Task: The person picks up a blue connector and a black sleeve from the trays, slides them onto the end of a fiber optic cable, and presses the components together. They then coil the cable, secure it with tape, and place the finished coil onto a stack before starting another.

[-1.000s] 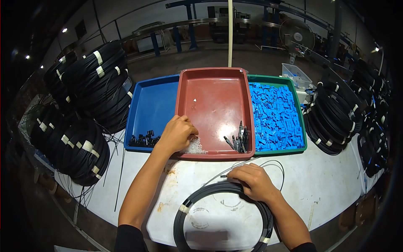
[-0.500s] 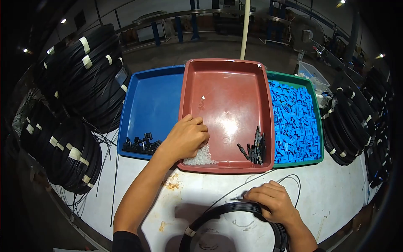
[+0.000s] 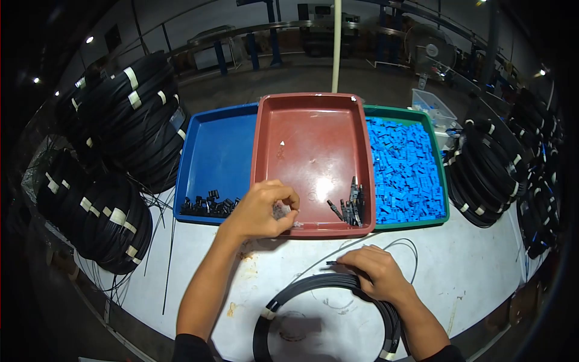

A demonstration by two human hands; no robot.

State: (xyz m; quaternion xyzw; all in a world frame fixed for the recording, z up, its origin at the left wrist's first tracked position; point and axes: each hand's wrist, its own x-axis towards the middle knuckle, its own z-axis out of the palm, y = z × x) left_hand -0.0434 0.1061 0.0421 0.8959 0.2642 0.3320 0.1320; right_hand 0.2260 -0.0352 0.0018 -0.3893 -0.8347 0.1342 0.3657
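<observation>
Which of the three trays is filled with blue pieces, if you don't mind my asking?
The green tray at the right end; the red tray and blue tray show mostly bare floor.

Red tray (image 3: 313,139) open above, rims raised

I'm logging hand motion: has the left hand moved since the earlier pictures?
Yes, the left hand moved toward the near rim of the red plastic tray.

Left hand (image 3: 263,209) over red tray (image 3: 313,163), right hand (image 3: 377,273) at black cable coil (image 3: 325,282)
</observation>
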